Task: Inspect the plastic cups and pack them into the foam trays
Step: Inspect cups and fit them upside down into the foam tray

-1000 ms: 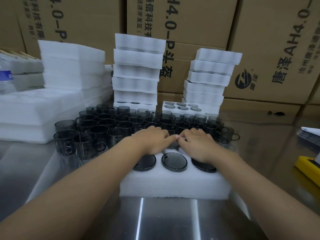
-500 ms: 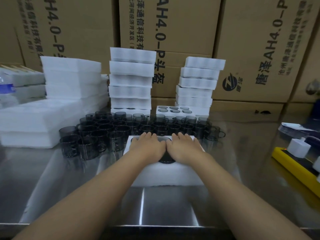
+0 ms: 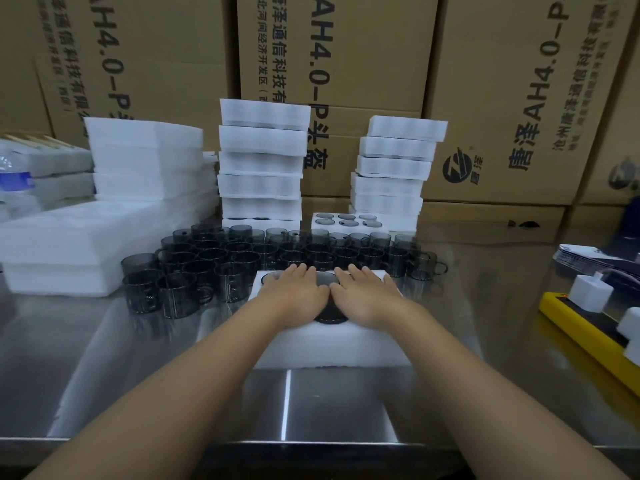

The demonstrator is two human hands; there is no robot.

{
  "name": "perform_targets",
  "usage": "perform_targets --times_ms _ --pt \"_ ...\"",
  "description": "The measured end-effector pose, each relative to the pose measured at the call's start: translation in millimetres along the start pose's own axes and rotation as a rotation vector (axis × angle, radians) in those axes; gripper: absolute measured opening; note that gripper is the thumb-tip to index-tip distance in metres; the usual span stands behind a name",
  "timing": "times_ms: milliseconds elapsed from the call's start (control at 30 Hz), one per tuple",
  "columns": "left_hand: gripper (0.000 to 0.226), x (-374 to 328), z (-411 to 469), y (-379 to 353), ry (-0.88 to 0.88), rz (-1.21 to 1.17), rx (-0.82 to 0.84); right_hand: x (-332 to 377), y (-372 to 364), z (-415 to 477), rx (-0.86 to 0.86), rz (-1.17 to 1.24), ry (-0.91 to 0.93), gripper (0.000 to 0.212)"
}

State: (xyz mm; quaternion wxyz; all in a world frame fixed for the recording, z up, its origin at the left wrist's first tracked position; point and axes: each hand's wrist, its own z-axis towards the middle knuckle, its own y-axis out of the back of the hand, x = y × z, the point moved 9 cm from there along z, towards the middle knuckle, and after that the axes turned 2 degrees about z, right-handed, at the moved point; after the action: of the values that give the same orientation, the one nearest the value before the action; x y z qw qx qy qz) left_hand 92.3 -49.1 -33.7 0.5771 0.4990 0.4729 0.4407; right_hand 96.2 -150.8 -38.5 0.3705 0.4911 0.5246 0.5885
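Left hand [image 3: 294, 294] and right hand [image 3: 367, 296] flat, fingers straight, side by side mid-frame, pressing cups into the foam tray [image 3: 332, 351]. Looks like seating step on a filled tray. Loose plastic cups [image 3: 214, 261] just behind. Next probably: lift tray to the stacks [image 3: 261, 164], upper centre.

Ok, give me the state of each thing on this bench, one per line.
Near foam tray: on the steel table, visible holes filled.
Left hand: flat, fingers straight, on that tray's top.
Right hand: flat, fingers straight, beside the left.
Loose cups: standing, unpacked, clustered behind the tray.
Back foam tray: uncovered, holes filled.
Foam tray stacks: piled upright.
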Motion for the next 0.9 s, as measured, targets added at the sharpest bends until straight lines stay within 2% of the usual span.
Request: perform_targets --times_ms 200,333,367,467,533,600,667,767,900 --pt "0.052 -12.1 -3.5 -3.2 -0.211 0.009 0.033 10.3 1.0 -8.3 0.008 -0.011 0.184 0.053" --pt "0.049 -13.3 -26.3 10.0 -0.284 -0.085 -0.042 6.1 5.2 -26.5 -0.030 0.020 0.262 0.056" --pt "0.049 -8.7 -35.9 13.5 -0.273 -0.099 -0.104 3.2 8.2 -34.3 -0.083 0.038 0.292 0.056" --pt "0.063 3.6 -73.7 17.9 -0.271 -0.038 -0.324 -3.1 24.0 -70.7 -0.381 0.110 0.426 0.040" --pt "0.068 5.4 -97.2 15.9 -0.327 -0.004 -0.400 -4.5 28.7 -93.0 -0.542 0.085 0.484 0.039" --pt "0.067 6.8 -109.4 19.9 -0.395 0.022 -0.474 -3.1 28.3 -104.4 -0.617 -0.007 0.519 0.042" --pt "0.058 11.1 -110.3 23.0 -0.408 0.003 -0.451 0.8 23.6 -103.4 -0.517 -0.065 0.523 0.045" --pt "0.060 13.6 -102.8 21.5 -0.449 -0.013 -0.305 2.7 17.1 -95.9 -0.281 -0.186 0.524 0.063" --pt "0.062 5.5 -102.4 38.8 -0.536 0.161 -0.282 5.4 35.1 -98.3 -0.227 -0.285 0.602 0.062"
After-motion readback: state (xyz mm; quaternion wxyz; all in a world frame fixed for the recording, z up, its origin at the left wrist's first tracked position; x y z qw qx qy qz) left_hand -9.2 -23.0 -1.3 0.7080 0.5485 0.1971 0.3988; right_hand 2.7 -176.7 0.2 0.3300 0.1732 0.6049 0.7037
